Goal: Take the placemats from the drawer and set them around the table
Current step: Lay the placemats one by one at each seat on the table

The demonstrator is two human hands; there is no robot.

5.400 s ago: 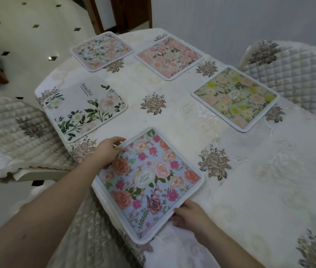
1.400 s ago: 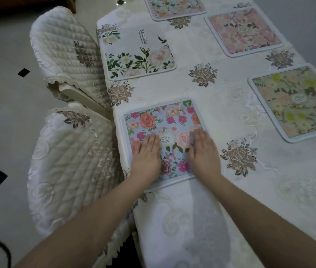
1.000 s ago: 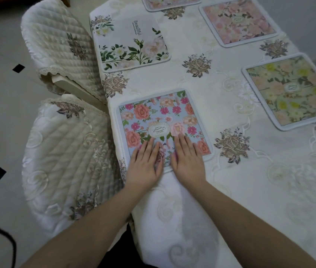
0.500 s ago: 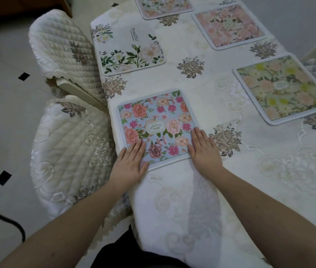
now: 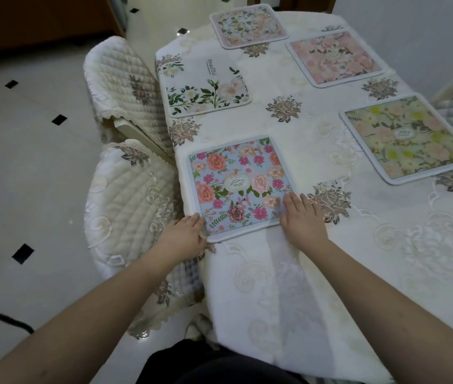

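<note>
a cream embroidered cloth covers the worktop (image 5: 330,273), with two quilted chairs (image 5: 128,212) tucked at its left edge. five floral placemats lie flat on it; the nearest, the blue placemat (image 5: 240,187), sits by the left edge. the right hand (image 5: 302,217) rests flat on its near right corner, fingers straight. the left hand (image 5: 183,235) touches its near left corner, fingers relaxed.

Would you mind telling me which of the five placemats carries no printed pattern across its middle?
The white placemat by the far left chair: only leafy flowers along its edges and the word "Beautiful". The other four are covered edge to edge in blooms.
</note>
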